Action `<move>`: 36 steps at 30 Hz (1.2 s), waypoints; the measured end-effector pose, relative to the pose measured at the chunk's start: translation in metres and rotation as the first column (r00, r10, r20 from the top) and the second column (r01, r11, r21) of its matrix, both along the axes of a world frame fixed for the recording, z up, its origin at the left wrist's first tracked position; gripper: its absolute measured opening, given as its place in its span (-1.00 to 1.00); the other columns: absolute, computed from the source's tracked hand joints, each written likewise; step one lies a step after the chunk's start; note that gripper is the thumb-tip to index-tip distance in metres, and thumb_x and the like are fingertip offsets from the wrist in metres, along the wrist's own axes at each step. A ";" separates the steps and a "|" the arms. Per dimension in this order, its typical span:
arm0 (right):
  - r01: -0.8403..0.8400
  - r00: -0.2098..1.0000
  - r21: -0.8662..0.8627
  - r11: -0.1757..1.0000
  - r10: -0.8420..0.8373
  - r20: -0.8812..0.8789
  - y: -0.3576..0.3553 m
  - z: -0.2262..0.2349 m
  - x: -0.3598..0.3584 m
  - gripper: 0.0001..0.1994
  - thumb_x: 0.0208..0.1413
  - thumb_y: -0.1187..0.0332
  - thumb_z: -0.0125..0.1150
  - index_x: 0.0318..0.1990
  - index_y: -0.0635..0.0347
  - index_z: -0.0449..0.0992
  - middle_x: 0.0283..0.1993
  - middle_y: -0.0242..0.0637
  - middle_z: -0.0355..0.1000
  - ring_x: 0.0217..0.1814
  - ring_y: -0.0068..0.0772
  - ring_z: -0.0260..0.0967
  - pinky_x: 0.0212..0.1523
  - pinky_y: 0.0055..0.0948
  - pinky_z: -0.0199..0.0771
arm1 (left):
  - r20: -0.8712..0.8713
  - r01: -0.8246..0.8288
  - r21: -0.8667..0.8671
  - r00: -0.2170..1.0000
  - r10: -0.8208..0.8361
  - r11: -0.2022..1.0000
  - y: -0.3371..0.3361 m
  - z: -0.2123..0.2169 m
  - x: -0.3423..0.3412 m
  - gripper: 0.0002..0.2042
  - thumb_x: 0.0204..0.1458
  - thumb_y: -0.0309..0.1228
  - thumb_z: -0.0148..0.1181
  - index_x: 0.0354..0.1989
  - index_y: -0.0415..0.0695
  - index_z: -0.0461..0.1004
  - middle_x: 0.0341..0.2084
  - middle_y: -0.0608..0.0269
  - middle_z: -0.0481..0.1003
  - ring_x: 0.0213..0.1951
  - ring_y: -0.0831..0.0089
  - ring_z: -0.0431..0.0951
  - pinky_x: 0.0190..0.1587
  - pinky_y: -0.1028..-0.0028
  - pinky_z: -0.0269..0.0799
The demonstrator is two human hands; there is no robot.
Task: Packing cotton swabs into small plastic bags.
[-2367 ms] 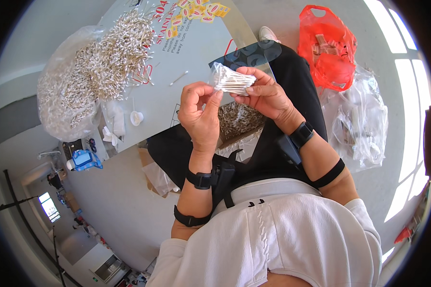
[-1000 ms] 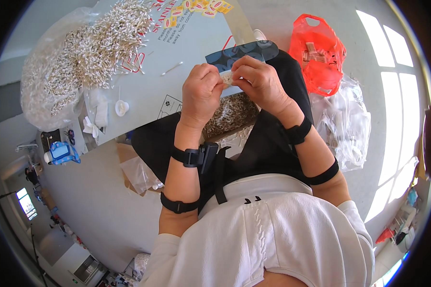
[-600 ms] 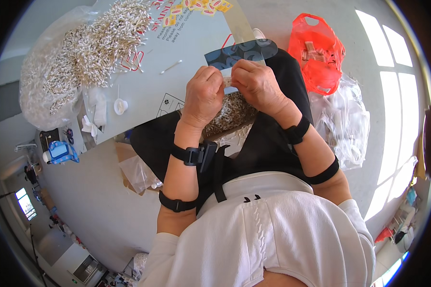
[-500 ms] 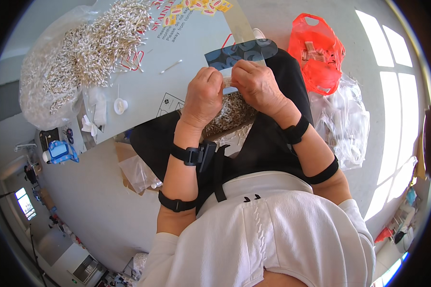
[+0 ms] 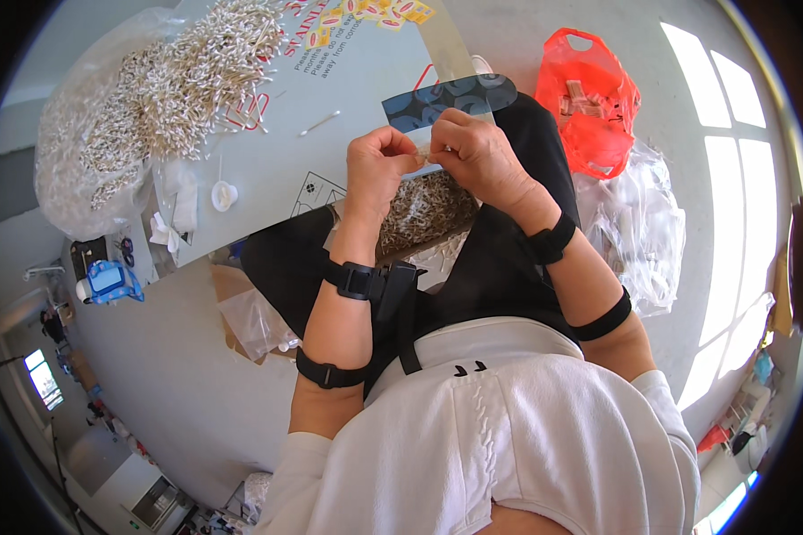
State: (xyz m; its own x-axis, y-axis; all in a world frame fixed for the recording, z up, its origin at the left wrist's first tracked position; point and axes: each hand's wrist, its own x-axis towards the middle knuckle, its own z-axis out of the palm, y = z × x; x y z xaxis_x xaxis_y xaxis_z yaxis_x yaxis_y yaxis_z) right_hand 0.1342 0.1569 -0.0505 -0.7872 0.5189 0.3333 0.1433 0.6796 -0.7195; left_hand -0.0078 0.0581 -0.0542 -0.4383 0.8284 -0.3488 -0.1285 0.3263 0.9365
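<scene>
Both hands meet above a box of loose cotton swabs (image 5: 424, 214) between my thighs. My left hand (image 5: 379, 169) pinches one end of a small pale packet (image 5: 424, 158), thumb and index finger together. Against its other end my right hand (image 5: 475, 156) is closed, fingers curled. Most of the packet is hidden by my fingers, so its contents cannot be made out. On the table beyond lies a single cotton swab (image 5: 319, 123). A large heap of cotton swabs (image 5: 196, 85) spills from a clear plastic bag (image 5: 58, 152) at the far left.
Yellow-and-white labels (image 5: 388, 12) lie at the table's (image 5: 277, 169) far side. Near its left edge are a small white dish (image 5: 224, 196) and a blue-and-white pack (image 5: 111, 282). A red bag (image 5: 589, 143) with small packets and clear plastic bags (image 5: 642, 232) stand to the right.
My left hand has turned and its fingers have opened out into a thumb-and-index pinch. My left forearm has shifted slightly. The right hand stays almost in place.
</scene>
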 end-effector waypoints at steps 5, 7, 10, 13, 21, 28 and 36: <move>0.030 0.999 0.005 1.000 -0.030 -0.039 -0.001 -0.001 0.000 -0.87 -0.15 0.52 0.17 -0.51 0.22 0.31 -0.43 -0.20 0.32 -0.42 -0.02 0.35 -0.44 -0.23 0.36 | -0.301 0.073 0.096 0.953 -0.041 0.993 0.000 0.001 -0.004 -0.88 -0.24 -0.66 0.30 -0.50 -0.26 0.48 -0.53 0.41 0.42 -0.52 0.67 0.34 -0.44 0.66 0.31; 0.006 0.995 -0.039 0.999 -0.010 -0.102 0.001 -0.003 0.001 -0.86 -0.14 0.54 0.16 -0.48 0.23 0.29 -0.44 -0.19 0.31 -0.42 0.00 0.34 -0.44 -0.22 0.35 | -0.407 0.113 0.127 0.912 -0.053 0.985 -0.001 0.005 -0.003 -0.88 -0.24 -0.66 0.29 -0.50 -0.26 0.48 -0.52 0.43 0.40 -0.51 0.68 0.34 -0.44 0.66 0.31; 0.000 0.992 -0.020 1.000 -0.003 -0.127 0.001 -0.005 -0.001 -0.85 -0.14 0.56 0.15 -0.44 0.24 0.28 -0.44 -0.17 0.30 -0.40 0.01 0.35 -0.44 -0.23 0.35 | -0.528 0.156 0.172 0.848 -0.043 0.973 -0.001 0.008 -0.001 -0.86 -0.29 -0.65 0.29 -0.54 -0.23 0.45 -0.53 0.29 0.36 -0.54 0.49 0.41 -0.47 0.54 0.34; 0.004 0.995 -0.004 1.000 -0.004 -0.098 0.001 -0.005 -0.002 -0.83 -0.12 0.55 0.16 -0.41 0.25 0.27 -0.43 -0.16 0.30 -0.40 -0.02 0.35 -0.43 -0.26 0.35 | -0.769 0.278 0.204 0.639 -0.023 0.939 0.001 0.007 0.000 -0.85 -0.26 -0.65 0.25 -0.51 -0.23 0.40 -0.51 0.20 0.37 -0.50 0.30 0.43 -0.45 0.42 0.38; -0.081 0.991 -0.171 0.982 0.062 -0.115 0.005 -0.007 -0.002 -0.82 -0.11 0.53 0.24 -0.30 0.27 0.43 -0.43 -0.22 0.31 -0.45 -0.23 0.34 -0.42 -0.39 0.35 | -0.709 0.257 0.237 0.705 -0.014 0.937 -0.002 0.005 0.000 -0.83 -0.22 -0.66 0.21 -0.43 -0.21 0.40 -0.52 0.19 0.34 -0.50 0.25 0.42 -0.45 0.36 0.35; -0.110 0.991 -0.113 0.988 0.101 -0.084 0.004 -0.005 0.000 -0.90 -0.08 0.54 0.20 -0.36 0.25 0.45 -0.41 -0.23 0.28 -0.45 -0.21 0.33 -0.44 -0.41 0.33 | -0.596 0.204 0.115 0.797 -0.097 0.972 -0.007 0.013 0.000 -0.86 -0.22 -0.67 0.21 -0.47 -0.19 0.44 -0.51 0.21 0.37 -0.51 0.25 0.43 -0.46 0.37 0.36; -0.048 0.995 0.253 0.966 0.024 0.096 0.001 -0.005 -0.005 -0.87 -0.07 0.52 0.11 -0.42 0.25 0.26 -0.41 -0.16 0.24 -0.41 -0.06 0.35 -0.43 -0.24 0.40 | -0.927 0.335 0.130 0.375 -0.005 0.933 0.000 0.017 0.006 -0.83 -0.18 -0.69 0.14 -0.49 -0.22 0.27 -0.53 0.12 0.32 -0.38 0.11 0.40 -0.37 0.24 0.34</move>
State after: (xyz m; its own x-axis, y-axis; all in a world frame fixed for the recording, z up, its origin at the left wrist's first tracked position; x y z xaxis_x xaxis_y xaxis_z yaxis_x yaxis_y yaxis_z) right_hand 0.1290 0.1582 -0.0559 -0.8369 0.3971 0.3766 0.1725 0.8444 -0.5072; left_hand -0.0017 0.0584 -0.0376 -0.1881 0.9008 0.3914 0.8703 -0.0318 0.4914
